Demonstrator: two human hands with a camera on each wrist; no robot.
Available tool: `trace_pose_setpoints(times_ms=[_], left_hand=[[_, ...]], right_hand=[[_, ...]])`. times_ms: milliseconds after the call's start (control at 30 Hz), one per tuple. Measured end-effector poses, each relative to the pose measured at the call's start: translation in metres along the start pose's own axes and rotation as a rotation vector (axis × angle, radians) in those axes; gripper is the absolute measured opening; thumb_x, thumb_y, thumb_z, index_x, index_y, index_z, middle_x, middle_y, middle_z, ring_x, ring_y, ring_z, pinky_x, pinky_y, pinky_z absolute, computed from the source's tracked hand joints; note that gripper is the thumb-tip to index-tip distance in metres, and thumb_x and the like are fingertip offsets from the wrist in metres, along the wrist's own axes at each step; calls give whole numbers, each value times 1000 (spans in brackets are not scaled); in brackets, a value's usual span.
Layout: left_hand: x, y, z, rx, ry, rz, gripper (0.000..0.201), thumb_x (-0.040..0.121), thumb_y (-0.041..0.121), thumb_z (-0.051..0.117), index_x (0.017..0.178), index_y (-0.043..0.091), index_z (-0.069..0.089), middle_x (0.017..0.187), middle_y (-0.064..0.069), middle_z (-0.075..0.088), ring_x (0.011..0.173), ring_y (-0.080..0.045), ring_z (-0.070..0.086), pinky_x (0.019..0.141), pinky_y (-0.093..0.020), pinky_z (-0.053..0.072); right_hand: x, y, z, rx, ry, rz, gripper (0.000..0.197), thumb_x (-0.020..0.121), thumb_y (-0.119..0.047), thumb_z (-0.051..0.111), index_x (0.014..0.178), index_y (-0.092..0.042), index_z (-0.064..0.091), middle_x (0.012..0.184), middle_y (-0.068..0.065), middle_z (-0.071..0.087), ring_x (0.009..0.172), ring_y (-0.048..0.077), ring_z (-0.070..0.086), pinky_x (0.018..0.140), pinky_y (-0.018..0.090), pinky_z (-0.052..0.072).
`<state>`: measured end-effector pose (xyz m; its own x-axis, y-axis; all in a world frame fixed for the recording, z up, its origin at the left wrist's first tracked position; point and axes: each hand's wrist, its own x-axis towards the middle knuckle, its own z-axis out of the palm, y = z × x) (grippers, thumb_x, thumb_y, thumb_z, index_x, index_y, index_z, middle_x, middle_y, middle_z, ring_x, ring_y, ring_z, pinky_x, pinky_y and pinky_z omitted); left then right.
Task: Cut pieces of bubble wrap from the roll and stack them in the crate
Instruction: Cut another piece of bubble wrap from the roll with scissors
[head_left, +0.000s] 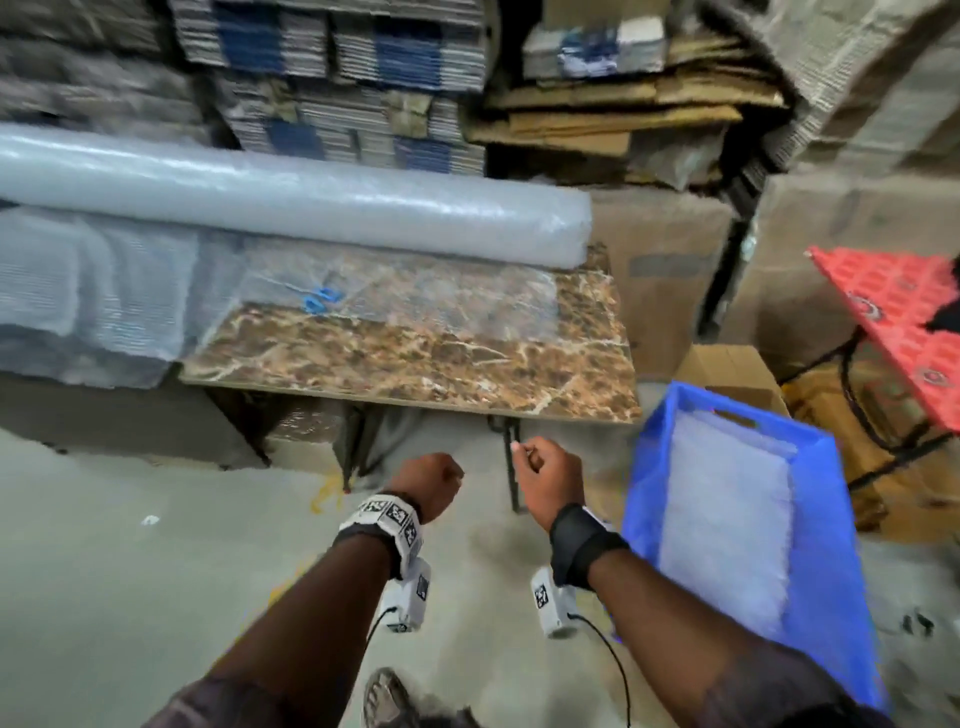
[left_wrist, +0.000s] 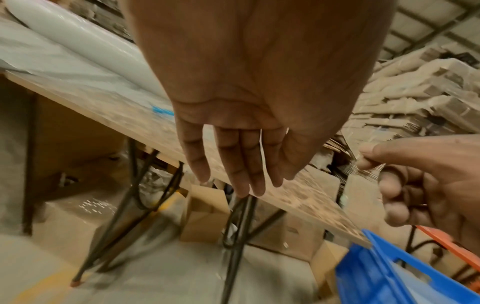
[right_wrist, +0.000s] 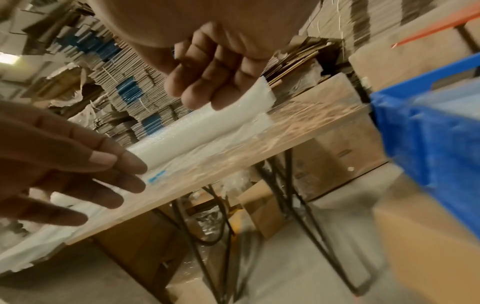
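My left hand hangs straight-fingered, my right hand curled on nothing; blue plastic crate at three o'clock.

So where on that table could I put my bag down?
The front strip of the marble table, between the unrolled sheet and the near edge, is bare. The back is crowded: the roll, the sheet, blue scissors. The blue crate holds cut pieces.

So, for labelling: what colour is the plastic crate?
Blue plastic crate, clearest in the head view.
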<state>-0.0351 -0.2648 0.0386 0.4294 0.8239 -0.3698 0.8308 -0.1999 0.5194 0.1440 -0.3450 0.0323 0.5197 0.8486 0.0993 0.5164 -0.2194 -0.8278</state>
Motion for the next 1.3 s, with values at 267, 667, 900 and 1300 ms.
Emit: trace_pose_setpoints(times_ms=[267, 667, 900, 1300], left_hand=[[-17, -167, -126, -85, 168, -208, 21, 88, 28, 58, 104, 22, 71, 108, -6, 72, 105, -26, 64, 88, -30, 50], [42, -271, -238, -185, 380, -302, 22, 89, 19, 58, 107, 19, 71, 108, -3, 71, 103, -23, 65, 83, -26, 47], [153, -300, -286, -128, 323, -295, 26, 90, 23, 59, 114, 19, 68, 122, -4, 66, 111, -23, 61, 94, -32, 48], [261, -361, -327, -90, 272, -438, 26, 93, 29, 60, 119, 23, 65, 128, -3, 56, 114, -21, 56, 97, -34, 46]], right_hand=[[27, -123, 148, 13, -123, -168, 42, 90, -31, 65, 61, -8, 45, 48, 1, 34, 47, 9, 36, 48, 18, 30], [129, -208, 313, -2, -264, -224, 18, 84, -22, 66, 69, -15, 60, 57, -1, 58, 55, 21, 52, 54, 33, 44], [243, -224, 388, -85, -359, -204, 4, 82, -13, 64, 81, -17, 66, 61, -5, 57, 59, 18, 53, 59, 24, 37], [375, -193, 477, -626, -597, -210, 28, 84, -23, 65, 110, -12, 63, 117, 12, 62, 109, 31, 59, 85, 33, 48]])
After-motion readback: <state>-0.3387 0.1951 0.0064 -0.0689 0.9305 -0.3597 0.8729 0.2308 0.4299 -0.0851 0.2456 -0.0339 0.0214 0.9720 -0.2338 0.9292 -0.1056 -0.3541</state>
